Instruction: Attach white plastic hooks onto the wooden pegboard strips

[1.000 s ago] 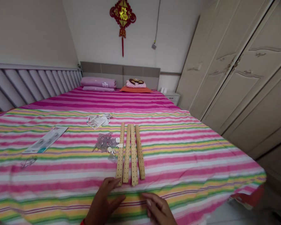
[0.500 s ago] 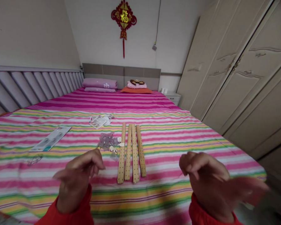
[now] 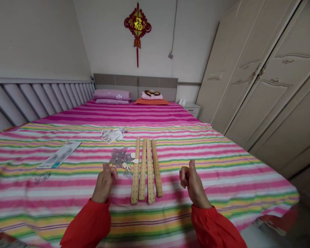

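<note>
A: "Since the earlier frame, the right hand (image 3: 195, 186) and, less so, the left hand (image 3: 103, 184) have swung inward. Over what?"
B: "A striped bedcover (image 3: 222, 175), filling the lower frame. Four perforated wooden strips (image 3: 150, 172) lie at lower centre between the hands, untouched; small plastic packets (image 3: 120, 156) sit just left."
A: "Fingers?"
B: "Curled in, thumbs raised (pinching nothing I can see). A pause, I'd judge; gripping a strip calls for reaching in and uncurling them."
</note>
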`<state>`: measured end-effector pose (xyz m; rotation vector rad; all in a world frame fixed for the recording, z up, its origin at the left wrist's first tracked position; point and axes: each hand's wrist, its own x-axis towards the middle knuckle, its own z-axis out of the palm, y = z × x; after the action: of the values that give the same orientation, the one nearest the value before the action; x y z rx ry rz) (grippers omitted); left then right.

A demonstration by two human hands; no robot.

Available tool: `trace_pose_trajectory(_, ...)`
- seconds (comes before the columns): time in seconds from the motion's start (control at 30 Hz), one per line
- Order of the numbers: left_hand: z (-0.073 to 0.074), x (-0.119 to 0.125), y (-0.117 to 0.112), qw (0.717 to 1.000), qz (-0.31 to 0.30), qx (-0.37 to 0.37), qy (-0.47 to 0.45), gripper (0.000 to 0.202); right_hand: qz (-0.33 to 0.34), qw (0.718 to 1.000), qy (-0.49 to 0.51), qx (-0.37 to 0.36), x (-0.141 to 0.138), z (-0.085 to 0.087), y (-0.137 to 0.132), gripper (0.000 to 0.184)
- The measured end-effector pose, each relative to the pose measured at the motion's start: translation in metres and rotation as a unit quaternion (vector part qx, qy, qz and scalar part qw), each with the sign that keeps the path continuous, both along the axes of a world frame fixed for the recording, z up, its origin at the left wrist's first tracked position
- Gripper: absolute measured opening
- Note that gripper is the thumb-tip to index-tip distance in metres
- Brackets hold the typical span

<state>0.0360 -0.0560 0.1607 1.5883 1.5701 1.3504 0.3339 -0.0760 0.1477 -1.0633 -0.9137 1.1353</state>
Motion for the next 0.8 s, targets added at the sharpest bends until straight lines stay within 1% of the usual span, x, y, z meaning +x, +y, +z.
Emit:
trace_pose_trajectory(0.1,-0.004,-0.001,0.005,1.0,-0.014,0.019,0.01,0.071,-0.004,1.0,-0.016,0.003,-0.004,-0.001,0.001,0.066)
trace_pose_trajectory(0.17,-0.01,-0.003,0.012,0.999,-0.018,0.015,0.025,0.068,0.0,1.0,-0.017,-0.004,-0.007,-0.003,0.001,0.066)
trace_pose_trajectory(0.23,-0.023,-0.007,0.024,0.999,-0.008,0.014,0.049,0.059,0.006,1.0,-0.017,-0.018,-0.011,-0.009,0.0,0.066)
trace_pose_trajectory(0.27,-0.031,-0.01,0.031,0.998,0.0,0.014,0.066,0.051,0.011,0.999,-0.017,-0.025,-0.013,-0.014,-0.001,0.065)
trace_pose_trajectory(0.37,-0.055,-0.019,0.055,0.983,-0.009,0.079,0.164,0.027,0.026,0.999,-0.023,-0.041,-0.018,-0.03,-0.005,0.065)
trace_pose_trajectory(0.4,-0.061,-0.022,0.063,0.975,-0.013,0.098,0.199,0.023,0.031,0.998,-0.024,-0.044,-0.02,-0.035,-0.006,0.065)
trace_pose_trajectory(0.47,-0.071,-0.026,0.077,0.957,-0.012,0.119,0.266,0.022,0.042,0.997,-0.025,-0.054,-0.022,-0.045,-0.008,0.065)
trace_pose_trajectory(0.57,-0.076,-0.027,0.092,0.931,-0.026,0.119,0.344,0.028,0.051,0.996,-0.019,-0.072,-0.025,-0.055,-0.01,0.065)
trace_pose_trajectory(0.67,-0.077,-0.023,0.099,0.91,-0.049,0.103,0.398,0.036,0.054,0.995,-0.017,-0.079,-0.028,-0.057,-0.011,0.066)
trace_pose_trajectory(0.73,-0.077,-0.02,0.1,0.903,-0.062,0.097,0.413,0.037,0.053,0.995,-0.019,-0.081,-0.03,-0.057,-0.012,0.067)
trace_pose_trajectory(0.8,-0.079,-0.019,0.101,0.908,-0.061,0.094,0.404,0.033,0.055,0.994,-0.022,-0.087,-0.032,-0.057,-0.013,0.068)
